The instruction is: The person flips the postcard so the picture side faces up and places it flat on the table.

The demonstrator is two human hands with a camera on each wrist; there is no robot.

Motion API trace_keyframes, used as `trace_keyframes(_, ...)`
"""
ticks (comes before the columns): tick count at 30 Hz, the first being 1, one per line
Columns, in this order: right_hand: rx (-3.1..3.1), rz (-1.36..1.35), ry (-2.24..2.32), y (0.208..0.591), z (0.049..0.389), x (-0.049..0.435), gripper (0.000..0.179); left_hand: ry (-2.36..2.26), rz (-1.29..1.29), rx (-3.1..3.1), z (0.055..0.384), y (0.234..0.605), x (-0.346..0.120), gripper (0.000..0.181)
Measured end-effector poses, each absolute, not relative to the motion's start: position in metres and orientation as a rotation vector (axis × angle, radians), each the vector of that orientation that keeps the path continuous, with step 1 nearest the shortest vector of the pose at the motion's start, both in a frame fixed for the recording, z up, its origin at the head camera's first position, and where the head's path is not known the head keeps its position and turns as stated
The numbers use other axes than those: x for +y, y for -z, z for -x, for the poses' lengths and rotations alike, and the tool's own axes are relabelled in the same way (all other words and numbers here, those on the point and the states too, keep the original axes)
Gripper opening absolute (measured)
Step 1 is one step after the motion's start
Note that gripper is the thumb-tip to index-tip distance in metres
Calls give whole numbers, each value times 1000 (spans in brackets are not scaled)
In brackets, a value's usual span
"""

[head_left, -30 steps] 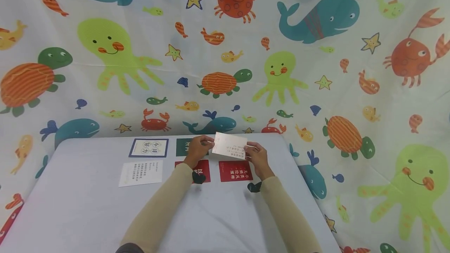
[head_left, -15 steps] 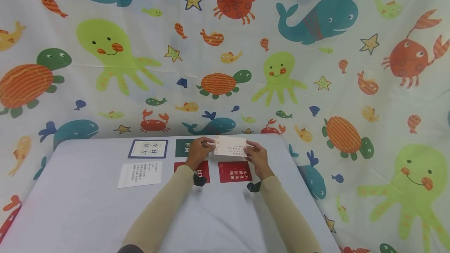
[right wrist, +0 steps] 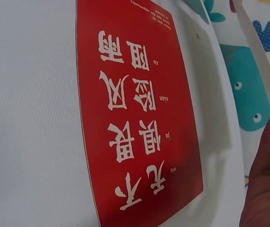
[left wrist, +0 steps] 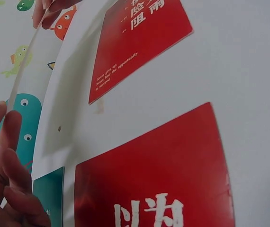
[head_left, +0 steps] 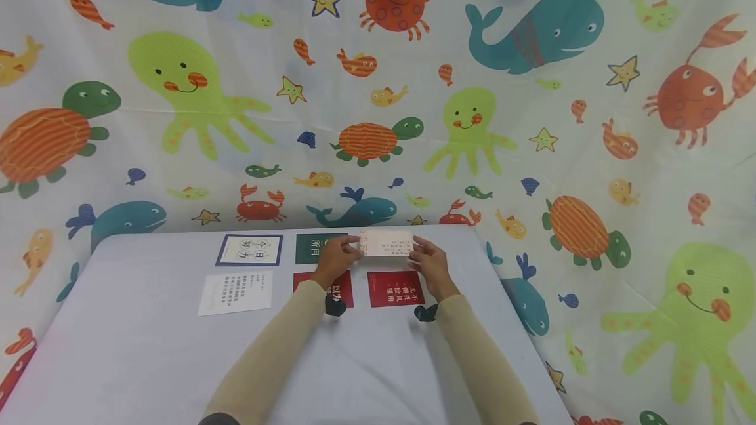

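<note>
Both hands hold a pale card (head_left: 386, 243) with small printed text, up near the table's back edge. Its left end is pinched between thumb and fingers of my left hand (head_left: 335, 260); my right hand (head_left: 432, 266) pinches the right end. In the left wrist view the card (left wrist: 23, 66) shows nearly edge-on, raised above the table, with a shadow on the cloth. Below the hands lie a red card (head_left: 344, 286), partly covered by the left wrist, and a second red card (head_left: 396, 288) with white characters. A dark green card (head_left: 308, 249) is partly hidden behind the left hand.
To the left, a blue-bordered card (head_left: 250, 249) lies behind a white text card (head_left: 236, 292). White cloth covers the table (head_left: 147, 346). A curtain (head_left: 378, 103) with sea animals hangs right behind the back edge.
The held card has turned from slanting, left end higher, to level. It has tipped so its face looks shorter in the head view. The cards on the table have stayed put.
</note>
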State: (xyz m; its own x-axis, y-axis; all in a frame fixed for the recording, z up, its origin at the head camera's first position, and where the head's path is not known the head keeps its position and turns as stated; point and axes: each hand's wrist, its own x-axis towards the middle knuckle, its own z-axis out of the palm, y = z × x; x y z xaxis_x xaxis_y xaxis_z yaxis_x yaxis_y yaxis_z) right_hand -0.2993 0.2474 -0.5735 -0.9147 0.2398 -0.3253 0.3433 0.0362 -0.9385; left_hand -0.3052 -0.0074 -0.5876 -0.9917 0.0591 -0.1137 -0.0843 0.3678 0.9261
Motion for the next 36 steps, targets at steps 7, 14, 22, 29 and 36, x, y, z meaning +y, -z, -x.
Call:
trace_keyframes(7, 2202, -664, 2093, 579, 302, 246, 36, -1707, -15, 2489, 304, 590, -6, 54)
trace_keyframes(14, 2194, -721, 2091, 583, 301, 247, 34, -1735, 61, 2498, 304, 593, -4, 46)
trace_keyframes(22, 2180, -728, 2036, 587, 299, 248, 36, -1704, 163, 2523, 302, 595, 0, 39)
trace_keyframes(29, 2193, -708, 2013, 586, 297, 246, 37, -1713, 198, 2550, 301, 595, 2, 23)
trace_keyframes(36, 2172, -705, 1996, 585, 296, 246, 37, -1710, 213, 2552, 301, 596, 4, 24)
